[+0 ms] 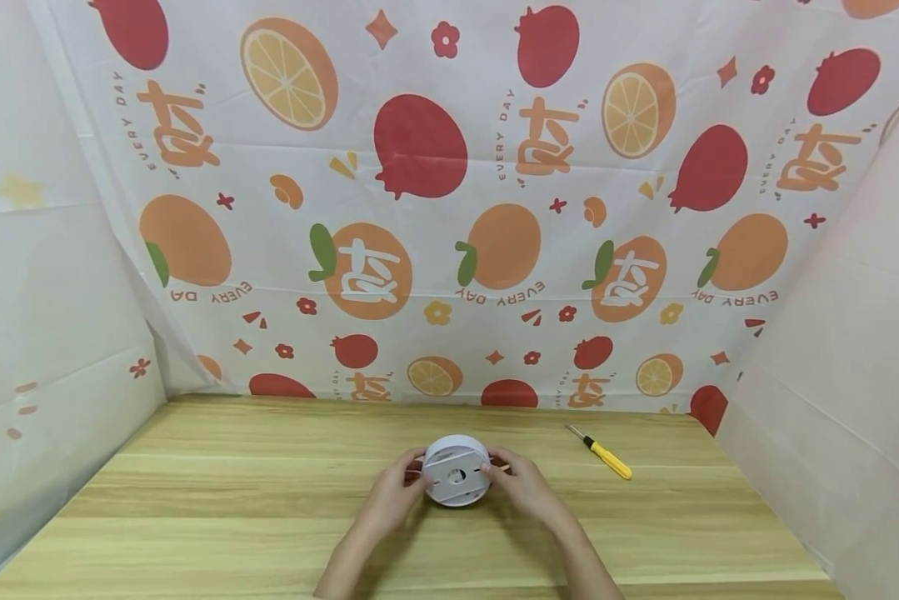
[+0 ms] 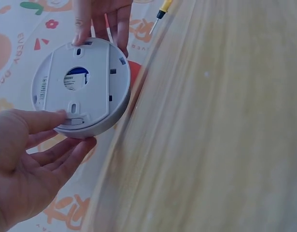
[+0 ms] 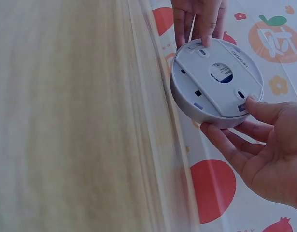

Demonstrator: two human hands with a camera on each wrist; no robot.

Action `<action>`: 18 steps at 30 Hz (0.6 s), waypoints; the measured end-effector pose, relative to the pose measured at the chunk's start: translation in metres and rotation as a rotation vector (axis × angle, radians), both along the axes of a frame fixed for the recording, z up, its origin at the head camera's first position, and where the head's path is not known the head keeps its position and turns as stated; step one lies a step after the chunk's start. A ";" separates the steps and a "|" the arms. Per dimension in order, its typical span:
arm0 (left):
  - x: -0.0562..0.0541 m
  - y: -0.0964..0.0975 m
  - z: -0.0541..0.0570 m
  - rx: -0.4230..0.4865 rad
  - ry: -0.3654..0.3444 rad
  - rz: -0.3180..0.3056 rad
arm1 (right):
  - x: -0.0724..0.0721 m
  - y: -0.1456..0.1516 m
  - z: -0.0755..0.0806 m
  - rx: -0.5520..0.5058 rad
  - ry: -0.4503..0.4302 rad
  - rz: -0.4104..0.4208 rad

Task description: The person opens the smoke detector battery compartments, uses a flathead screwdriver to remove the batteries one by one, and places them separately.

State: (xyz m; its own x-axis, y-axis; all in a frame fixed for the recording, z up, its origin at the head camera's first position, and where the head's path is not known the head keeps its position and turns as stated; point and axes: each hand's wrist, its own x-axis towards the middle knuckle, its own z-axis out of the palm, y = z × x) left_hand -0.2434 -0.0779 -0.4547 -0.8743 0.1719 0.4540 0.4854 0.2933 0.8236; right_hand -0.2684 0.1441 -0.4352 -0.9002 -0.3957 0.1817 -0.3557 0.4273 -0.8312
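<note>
A round white light-fitting-like disc (image 1: pixel 456 472) is held up over the table, its flat back showing. Across that back runs a mounting plate (image 2: pixel 56 96) with a round hole in the middle and a slot on either side. Through the hole, a label and something blue are partly visible. My left hand (image 1: pixel 395 498) grips one side, thumb on the plate and fingers under the rim. On the opposite side my right hand (image 1: pixel 527 492) holds it the same way, its thumb (image 3: pixel 259 107) near a slot. The disc's front face is hidden.
A yellow-handled screwdriver (image 1: pixel 606 458) lies on the wooden table (image 1: pixel 254 492), right of the hands, its tip pointing toward the back. Behind the table hangs a fruit-printed cloth (image 1: pixel 434 350). Pale cloth walls (image 1: pixel 831 375) close in both sides.
</note>
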 end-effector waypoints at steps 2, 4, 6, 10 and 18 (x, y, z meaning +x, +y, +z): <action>-0.001 -0.001 -0.001 0.002 0.010 -0.008 | 0.001 -0.001 0.001 -0.038 -0.032 0.011; 0.000 0.000 -0.001 0.016 -0.038 0.001 | 0.001 -0.001 0.001 -0.069 -0.061 0.022; 0.002 0.001 0.003 0.031 -0.121 0.016 | 0.002 -0.001 0.002 -0.090 -0.093 0.033; 0.004 0.005 0.006 0.076 -0.216 0.021 | 0.002 0.000 0.002 -0.140 -0.200 0.064; 0.002 0.008 0.004 0.143 -0.313 -0.020 | 0.002 -0.001 0.001 -0.207 -0.325 0.095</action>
